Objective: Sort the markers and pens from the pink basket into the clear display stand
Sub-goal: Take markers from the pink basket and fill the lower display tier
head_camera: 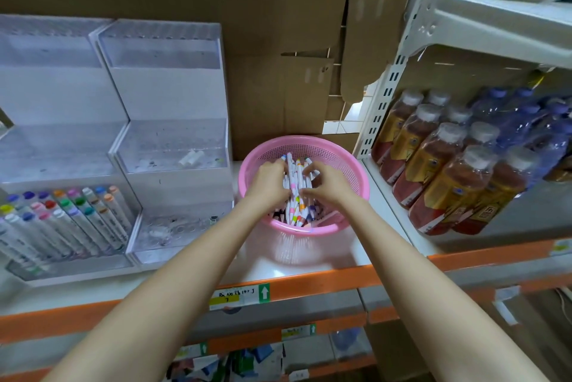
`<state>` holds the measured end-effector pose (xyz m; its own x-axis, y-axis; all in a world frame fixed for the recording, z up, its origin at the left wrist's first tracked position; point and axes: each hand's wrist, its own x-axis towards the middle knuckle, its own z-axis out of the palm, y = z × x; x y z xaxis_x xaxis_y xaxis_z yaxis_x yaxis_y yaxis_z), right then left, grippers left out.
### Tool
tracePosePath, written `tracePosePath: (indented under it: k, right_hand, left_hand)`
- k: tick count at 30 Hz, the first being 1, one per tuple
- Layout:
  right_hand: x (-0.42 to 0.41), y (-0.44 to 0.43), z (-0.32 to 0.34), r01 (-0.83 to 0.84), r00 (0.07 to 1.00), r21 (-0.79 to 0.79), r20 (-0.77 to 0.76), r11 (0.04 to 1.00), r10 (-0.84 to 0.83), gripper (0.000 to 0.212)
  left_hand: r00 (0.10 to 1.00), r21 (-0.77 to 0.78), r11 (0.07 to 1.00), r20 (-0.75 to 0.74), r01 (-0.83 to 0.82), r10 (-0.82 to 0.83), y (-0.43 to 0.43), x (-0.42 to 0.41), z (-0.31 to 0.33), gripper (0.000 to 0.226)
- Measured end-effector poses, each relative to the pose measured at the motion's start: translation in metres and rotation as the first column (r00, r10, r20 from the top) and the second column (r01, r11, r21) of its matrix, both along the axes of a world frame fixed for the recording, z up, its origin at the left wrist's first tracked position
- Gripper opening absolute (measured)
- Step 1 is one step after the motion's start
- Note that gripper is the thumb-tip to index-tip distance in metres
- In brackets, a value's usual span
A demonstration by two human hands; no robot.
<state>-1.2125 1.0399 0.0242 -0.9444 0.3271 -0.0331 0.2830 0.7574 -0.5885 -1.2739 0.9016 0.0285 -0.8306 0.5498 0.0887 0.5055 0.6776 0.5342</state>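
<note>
A pink perforated basket point(337, 158) stands on the white shelf, full of white markers point(294, 211) with coloured caps. Both my hands are inside it. My left hand point(270, 182) grips a bundle of markers from the left side. My right hand point(326, 183) curls round the same bundle from the right. To the left stands the clear tiered display stand point(173, 146); its lowest tier on the far left holds several rows of capped markers point(62, 217), while the right section's tiers hold almost nothing.
Shrink-wrapped bottles point(448, 171) of brown drink and water fill the white rack to the right. Brown cardboard point(247, 41) backs the shelf. An orange shelf edge point(309, 285) with a price label runs below my arms; lower shelves hold packets.
</note>
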Motion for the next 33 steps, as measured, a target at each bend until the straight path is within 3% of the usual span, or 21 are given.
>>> tracePosePath:
  k: [3, 8, 11, 13, 17, 19, 22, 30, 33]
  right_hand:
    - [-0.001, 0.000, 0.000, 0.023, 1.000, -0.001, 0.009, 1.000, -0.023, 0.040]
    - [-0.003, 0.001, -0.002, 0.057, 0.998, -0.016, 0.037, 0.998, -0.057, 0.054]
    - [-0.004, 0.001, -0.001, 0.066, 0.996, -0.021, 0.059, 0.998, -0.064, 0.045]
    - [-0.004, 0.002, -0.001, 0.058, 0.995, 0.007, 0.079, 0.998, -0.059, 0.031]
    - [-0.004, 0.002, 0.000, 0.072, 0.994, 0.033, 0.083, 0.997, -0.074, 0.029]
    - [-0.004, 0.003, -0.001, 0.079, 0.994, 0.030, 0.075, 0.996, -0.081, 0.030]
    - [-0.005, 0.005, -0.003, 0.076, 0.995, -0.001, 0.059, 0.997, -0.076, 0.038]
    - [-0.001, 0.007, 0.007, 0.112, 0.991, -0.206, -0.042, 0.972, -0.124, 0.024]
    - [0.004, 0.005, 0.016, 0.112, 0.983, -0.309, -0.107, 0.945, -0.151, 0.030]
  left_hand:
    - [0.998, -0.088, 0.995, 0.044, 0.047, -0.043, 0.000, 0.001, 0.005, 0.051]
    - [0.990, -0.080, 0.990, 0.089, 0.114, -0.107, 0.000, 0.008, 0.015, 0.031]
    - [0.992, -0.106, 0.992, 0.110, 0.072, -0.060, -0.001, 0.005, 0.014, 0.029]
    - [0.984, -0.124, 0.990, 0.173, 0.070, -0.048, 0.000, 0.002, 0.012, 0.039]
    - [0.961, -0.166, 0.980, 0.269, 0.110, -0.062, 0.001, -0.002, 0.010, 0.065]
    - [0.961, -0.163, 0.980, 0.267, 0.114, -0.067, 0.002, -0.002, 0.012, 0.055]
    - [0.972, -0.161, 0.983, 0.229, 0.089, -0.051, 0.003, -0.003, 0.014, 0.018]
    - [0.949, -0.180, 0.983, 0.313, 0.032, 0.027, 0.005, -0.005, 0.026, 0.024]
    - [0.953, -0.083, 0.997, 0.302, -0.003, 0.028, 0.003, -0.003, 0.035, 0.012]
